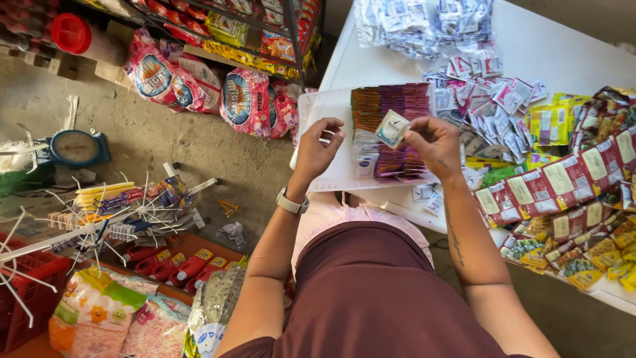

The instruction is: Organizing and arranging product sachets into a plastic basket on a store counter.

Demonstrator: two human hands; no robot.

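My right hand (434, 142) pinches a small pale sachet (392, 128) by its edge, held above a white tray (319, 109) on the white table (556, 46). In the tray stand rows of purple, orange and white sachets (392, 106). My left hand (318, 147) hovers just left of the sachet, fingers curled and apart, holding nothing; a watch is on its wrist.
Strips of red and yellow sachets (570, 192) and loose white packets (490, 99) cover the table's right side. Clear bags (424, 23) lie at the back. On the floor to the left are a scale (74, 147), a wire rack (99, 219), pink bags (199, 83) and shelves.
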